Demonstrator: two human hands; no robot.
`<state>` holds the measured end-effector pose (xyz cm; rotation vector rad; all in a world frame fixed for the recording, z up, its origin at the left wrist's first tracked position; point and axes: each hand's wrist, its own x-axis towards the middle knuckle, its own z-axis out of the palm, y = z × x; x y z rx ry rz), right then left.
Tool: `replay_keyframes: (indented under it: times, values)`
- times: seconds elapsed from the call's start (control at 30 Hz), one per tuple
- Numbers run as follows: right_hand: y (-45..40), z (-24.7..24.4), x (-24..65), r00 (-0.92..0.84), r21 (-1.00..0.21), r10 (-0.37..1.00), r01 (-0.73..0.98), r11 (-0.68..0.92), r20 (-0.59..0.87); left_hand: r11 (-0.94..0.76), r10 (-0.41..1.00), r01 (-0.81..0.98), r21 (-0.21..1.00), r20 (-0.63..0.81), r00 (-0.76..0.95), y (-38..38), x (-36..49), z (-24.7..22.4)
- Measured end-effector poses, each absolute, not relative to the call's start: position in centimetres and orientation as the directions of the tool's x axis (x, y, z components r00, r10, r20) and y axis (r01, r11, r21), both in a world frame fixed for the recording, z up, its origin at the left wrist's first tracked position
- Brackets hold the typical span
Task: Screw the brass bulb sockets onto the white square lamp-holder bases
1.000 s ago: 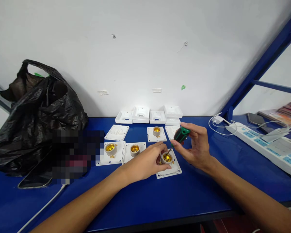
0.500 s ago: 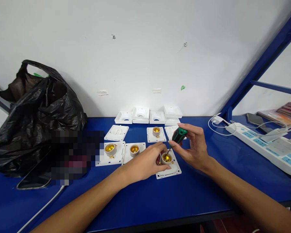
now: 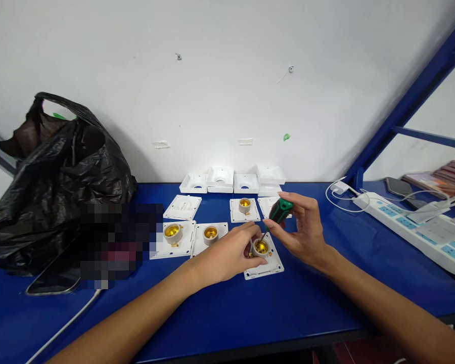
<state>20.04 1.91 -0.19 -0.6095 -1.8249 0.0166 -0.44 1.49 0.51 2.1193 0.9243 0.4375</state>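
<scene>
My left hand (image 3: 229, 253) grips the round lamp socket (image 3: 261, 247) with a brass-coloured inside, which sits on a square white base plate (image 3: 263, 270). Fingers and thumb press on the socket's left side. My right hand (image 3: 303, 230) is closed on a green and black screwdriver (image 3: 280, 211), tilted with its thin shaft going down into the socket; the tip is hidden inside. To the left lie two more plates with sockets (image 3: 173, 233) (image 3: 211, 234), the nearer one partly behind my left hand. Another socket (image 3: 244, 205) on its plate stands farther back.
White square covers (image 3: 220, 176) line the wall. A plain white plate (image 3: 182, 207) lies back left. At left are a black plastic bag (image 3: 60, 187), a phone (image 3: 56, 275) and a white cable (image 3: 66, 326). A power strip (image 3: 413, 225) lies right, near a blue metal frame (image 3: 413, 96).
</scene>
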Motion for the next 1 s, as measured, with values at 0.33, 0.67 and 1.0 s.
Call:
replay_keyframes:
  times: [0.33,0.67,1.0]
  values:
    - [1.8,-0.3,20.0,-0.202,-0.333,0.442,0.414,0.847,0.874,-0.46,0.722,0.473,0.752,0.007,0.692,1.3,-0.5,0.6]
    - [1.1,0.5,20.2,-0.256,-0.323,0.434,0.382,0.866,0.864,-0.478,0.69,0.461,0.748,-0.005,0.724,0.7,-0.6,0.8]
    - [0.7,0.6,20.3,-0.281,-0.277,0.393,0.375,0.885,0.876,-0.447,0.684,0.464,0.765,-0.042,0.728,0.8,-0.6,0.7]
